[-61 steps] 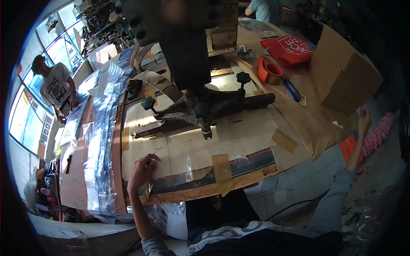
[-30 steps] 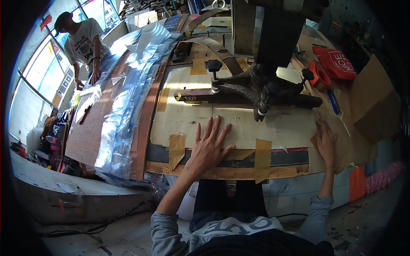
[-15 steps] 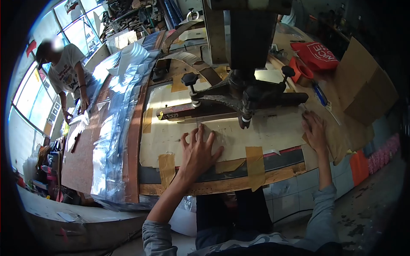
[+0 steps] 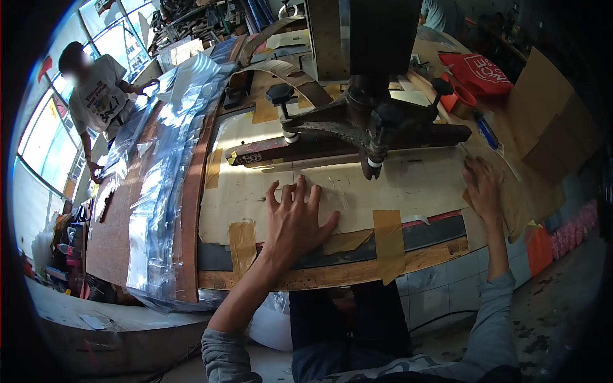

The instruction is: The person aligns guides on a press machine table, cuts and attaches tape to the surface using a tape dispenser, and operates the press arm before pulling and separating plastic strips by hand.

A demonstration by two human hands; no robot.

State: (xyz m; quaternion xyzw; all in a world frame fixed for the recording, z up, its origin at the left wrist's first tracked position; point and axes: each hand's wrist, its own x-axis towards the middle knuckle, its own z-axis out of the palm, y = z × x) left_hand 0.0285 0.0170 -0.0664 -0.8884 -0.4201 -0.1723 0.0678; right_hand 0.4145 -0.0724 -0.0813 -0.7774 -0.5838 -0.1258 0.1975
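Observation:
My left hand (image 4: 294, 220) rests on a pale, flat board (image 4: 249, 191), its fingers spread and bent, with a thin piece of clear film (image 4: 338, 191) beside the fingertips. Just beyond those fingertips runs a dark metal press bar (image 4: 268, 150), carried by a black bracket with knobs (image 4: 332, 118). My right hand (image 4: 485, 191) lies at the board's right end, fingers stretched forward near the end of the bar. Nothing shows in either hand. Strips of brown tape (image 4: 388, 239) cross the board's front edge.
Clear plastic sheets (image 4: 163, 191) cover the bench on the left, where another person (image 4: 99, 92) stands. To the right are a red bag (image 4: 476, 73), an orange tape roll (image 4: 458, 99), a blue-handled cutter (image 4: 486, 131) and a cardboard box (image 4: 549, 108).
My view has shifted slightly. Both hands stay on the board with little change. At the left, the other person has straightened and moved one hand farther along the plastic sheets.

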